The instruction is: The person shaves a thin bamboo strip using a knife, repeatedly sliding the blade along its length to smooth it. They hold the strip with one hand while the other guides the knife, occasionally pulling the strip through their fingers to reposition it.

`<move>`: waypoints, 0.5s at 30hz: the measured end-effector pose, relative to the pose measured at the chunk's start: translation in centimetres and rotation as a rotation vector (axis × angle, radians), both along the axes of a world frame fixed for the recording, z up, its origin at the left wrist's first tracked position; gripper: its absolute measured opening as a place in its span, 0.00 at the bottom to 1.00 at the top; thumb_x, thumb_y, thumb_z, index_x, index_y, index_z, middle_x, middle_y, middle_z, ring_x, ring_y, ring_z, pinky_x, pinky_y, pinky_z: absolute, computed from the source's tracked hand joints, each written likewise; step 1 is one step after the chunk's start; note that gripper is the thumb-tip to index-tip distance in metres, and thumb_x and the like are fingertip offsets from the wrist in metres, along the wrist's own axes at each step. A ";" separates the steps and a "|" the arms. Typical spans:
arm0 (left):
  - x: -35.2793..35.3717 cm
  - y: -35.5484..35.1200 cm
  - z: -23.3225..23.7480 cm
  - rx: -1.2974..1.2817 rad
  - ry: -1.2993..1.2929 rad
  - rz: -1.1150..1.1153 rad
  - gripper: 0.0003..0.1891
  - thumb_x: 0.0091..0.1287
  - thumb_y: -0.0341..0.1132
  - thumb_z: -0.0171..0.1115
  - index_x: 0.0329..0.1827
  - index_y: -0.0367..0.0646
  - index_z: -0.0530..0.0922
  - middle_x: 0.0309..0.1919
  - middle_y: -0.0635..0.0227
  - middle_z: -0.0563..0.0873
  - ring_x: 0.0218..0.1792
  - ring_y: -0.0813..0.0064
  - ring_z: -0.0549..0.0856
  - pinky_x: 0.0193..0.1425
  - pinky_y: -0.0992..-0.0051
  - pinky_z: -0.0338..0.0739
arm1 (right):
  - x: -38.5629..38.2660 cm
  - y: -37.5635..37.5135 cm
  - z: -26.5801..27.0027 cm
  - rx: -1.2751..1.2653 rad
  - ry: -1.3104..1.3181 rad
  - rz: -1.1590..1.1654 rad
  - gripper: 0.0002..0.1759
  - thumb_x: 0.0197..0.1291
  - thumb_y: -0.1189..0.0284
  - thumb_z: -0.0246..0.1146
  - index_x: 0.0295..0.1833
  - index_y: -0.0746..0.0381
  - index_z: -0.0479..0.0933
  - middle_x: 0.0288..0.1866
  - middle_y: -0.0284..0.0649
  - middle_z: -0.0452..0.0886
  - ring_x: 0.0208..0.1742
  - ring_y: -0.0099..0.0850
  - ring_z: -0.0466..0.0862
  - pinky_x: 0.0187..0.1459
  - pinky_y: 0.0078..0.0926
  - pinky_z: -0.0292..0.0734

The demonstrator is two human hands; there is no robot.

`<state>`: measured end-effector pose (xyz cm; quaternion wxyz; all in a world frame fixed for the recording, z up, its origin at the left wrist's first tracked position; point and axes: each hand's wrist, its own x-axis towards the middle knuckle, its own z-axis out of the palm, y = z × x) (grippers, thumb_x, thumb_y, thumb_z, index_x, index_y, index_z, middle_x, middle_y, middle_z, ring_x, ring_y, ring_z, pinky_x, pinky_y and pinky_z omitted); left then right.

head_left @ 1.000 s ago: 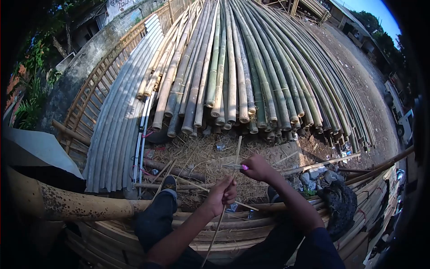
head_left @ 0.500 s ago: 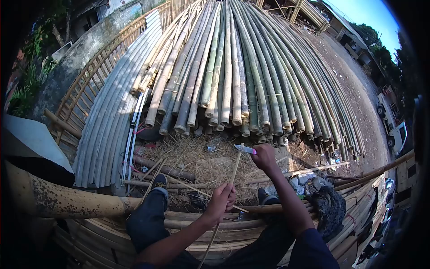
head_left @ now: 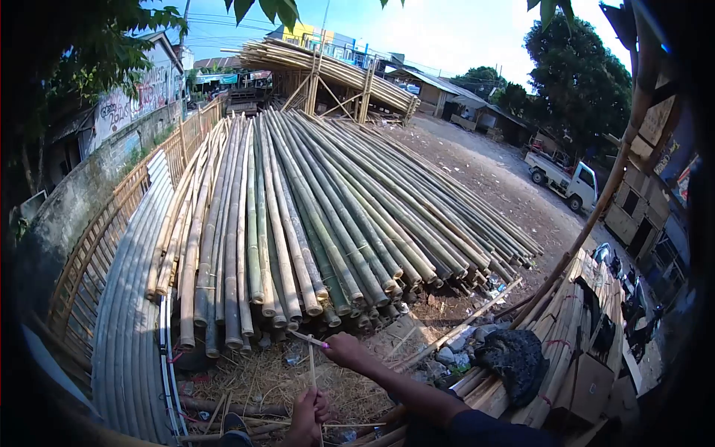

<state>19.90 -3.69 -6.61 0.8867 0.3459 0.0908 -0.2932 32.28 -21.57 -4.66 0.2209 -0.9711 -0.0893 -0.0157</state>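
Low in the view, my left hand (head_left: 308,412) is closed around a thin, pale bamboo strip (head_left: 312,369) that stands nearly upright. Just above and to its right, my right hand (head_left: 345,350) grips a knife (head_left: 307,340) by its pink handle. The blade points left and lies across the upper end of the strip; whether it cuts in cannot be made out. Beyond both hands are the cut ends of a large pile of bamboo poles (head_left: 287,223). Straw-like shavings (head_left: 261,376) cover the ground below.
Corrugated sheets (head_left: 126,350) lie at left beside a bamboo fence (head_left: 89,261). A dark, rough lump (head_left: 512,361) rests by split bamboo (head_left: 555,335) at right, near a cardboard box (head_left: 585,391). A slanting pole (head_left: 577,246) rises there. A white pickup (head_left: 562,181) stands farther off.
My view has tilted up and turned right, bringing in the sky, a rack of poles and the whole truck. Both hands appear lower and farther left, still holding the knife and strip.
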 end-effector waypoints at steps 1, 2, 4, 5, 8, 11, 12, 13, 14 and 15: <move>0.0 0.3 -2.0 -0.022 0.009 -0.002 0.13 0.74 0.44 0.46 0.34 0.46 0.66 0.14 0.78 0.58 0.12 0.88 0.55 0.14 0.84 0.49 | -0.2 0.6 -0.3 -0.022 0.011 -0.011 0.16 0.55 0.60 0.57 0.30 0.61 0.81 0.27 0.52 0.80 0.33 0.51 0.82 0.38 0.50 0.76; 0.1 0.2 -3.0 -0.039 0.031 0.005 0.14 0.74 0.45 0.46 0.33 0.46 0.66 0.13 0.78 0.57 0.11 0.87 0.54 0.14 0.84 0.49 | -0.7 0.8 -0.1 0.016 -0.069 0.138 0.15 0.54 0.60 0.57 0.29 0.61 0.79 0.25 0.53 0.78 0.32 0.52 0.80 0.36 0.51 0.74; -2.4 0.1 4.2 0.069 0.035 -0.004 0.14 0.73 0.47 0.48 0.34 0.49 0.68 0.14 0.79 0.59 0.13 0.86 0.57 0.15 0.83 0.52 | -1.4 1.3 1.1 -0.060 -0.099 0.308 0.15 0.56 0.60 0.56 0.30 0.60 0.80 0.26 0.50 0.80 0.32 0.51 0.81 0.36 0.48 0.76; -4.2 0.1 6.9 0.189 0.067 0.024 0.13 0.72 0.49 0.49 0.34 0.52 0.69 0.15 0.79 0.61 0.15 0.85 0.60 0.16 0.83 0.55 | -0.6 0.6 1.0 -0.078 -0.066 0.081 0.16 0.56 0.59 0.56 0.31 0.60 0.81 0.27 0.49 0.80 0.32 0.50 0.82 0.36 0.47 0.77; -8.2 -3.3 6.6 0.229 0.070 -0.152 0.13 0.73 0.47 0.49 0.32 0.52 0.69 0.14 0.79 0.60 0.14 0.84 0.58 0.16 0.82 0.53 | 3.2 -7.4 -2.0 -0.029 0.037 -0.414 0.21 0.59 0.55 0.53 0.34 0.61 0.81 0.31 0.51 0.82 0.37 0.48 0.84 0.37 0.48 0.77; -7.6 -2.8 6.3 0.227 0.098 -0.173 0.13 0.74 0.46 0.47 0.32 0.51 0.69 0.13 0.79 0.59 0.14 0.84 0.58 0.16 0.81 0.54 | 3.0 -9.6 -0.8 0.080 -0.002 -0.425 0.25 0.60 0.51 0.52 0.36 0.62 0.81 0.34 0.52 0.82 0.39 0.50 0.83 0.40 0.48 0.77; -7.1 -2.4 6.6 0.155 0.111 -0.173 0.12 0.74 0.45 0.47 0.33 0.51 0.69 0.13 0.79 0.59 0.14 0.83 0.58 0.16 0.81 0.54 | 2.8 -9.6 -0.1 0.195 0.020 -0.464 0.25 0.59 0.51 0.53 0.36 0.63 0.81 0.35 0.52 0.82 0.40 0.50 0.83 0.40 0.47 0.76; -6.7 -1.7 7.2 0.204 0.090 -0.110 0.13 0.74 0.44 0.45 0.33 0.49 0.69 0.14 0.79 0.60 0.14 0.83 0.58 0.16 0.82 0.54 | 2.3 -9.3 0.2 0.260 -0.045 -0.358 0.25 0.58 0.50 0.56 0.32 0.64 0.81 0.29 0.51 0.81 0.33 0.45 0.82 0.35 0.43 0.74; -5.9 -1.2 7.9 0.139 0.162 -0.087 0.13 0.75 0.44 0.44 0.33 0.48 0.68 0.14 0.79 0.60 0.14 0.83 0.58 0.16 0.82 0.54 | 1.7 -8.5 0.8 0.318 -0.113 -0.247 0.26 0.57 0.50 0.58 0.29 0.65 0.80 0.24 0.50 0.80 0.26 0.40 0.81 0.30 0.39 0.71; -5.0 -0.8 8.2 0.078 0.237 -0.061 0.13 0.75 0.43 0.43 0.33 0.48 0.68 0.14 0.78 0.60 0.14 0.83 0.58 0.16 0.82 0.54 | 0.4 -7.0 2.3 0.471 0.034 -0.233 0.26 0.57 0.49 0.60 0.29 0.64 0.79 0.24 0.45 0.79 0.25 0.34 0.78 0.29 0.36 0.69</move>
